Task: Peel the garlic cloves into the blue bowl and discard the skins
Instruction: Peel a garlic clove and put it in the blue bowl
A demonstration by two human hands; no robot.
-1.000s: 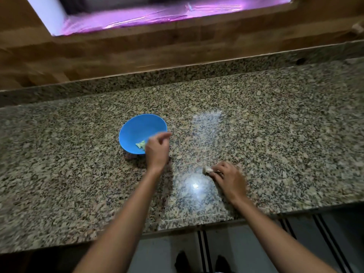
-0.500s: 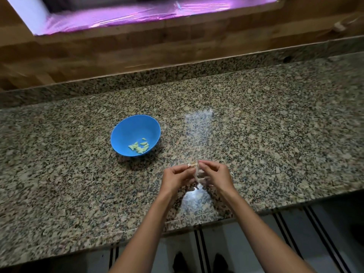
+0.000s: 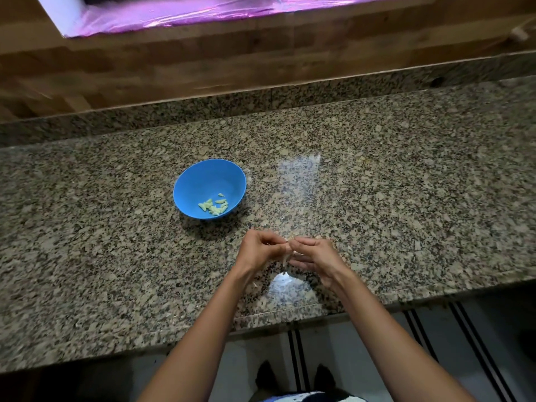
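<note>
Both hands are meeting fingertip to fingertip over the counter [image 3: 406,198]. The left hand [image 3: 258,250] is curling its fingers and thumb inward and the right hand [image 3: 314,255] is doing the same from the other side, so the two are pinching one small clove [image 3: 289,246] between them. The clove is mostly buried under the fingertips, with just a pale sliver and a wisp of skin poking out, so I can't tell how much skin is on it. I also can't tell if the hands are touching the stone or hanging just above it. The bowl [image 3: 208,175] is sitting upright beyond the grip and off to its left, near but clear of the hands. A little heap of peeled cloves [image 3: 213,206] is lying in the part of the bowl closest to the grip. A bright glare patch [image 3: 285,284] is showing on the stone just on the near side of the grip. Far beyond the grip a wood wall [image 3: 203,68] is rising, with a window [image 3: 203,10] glowing purple.
</note>
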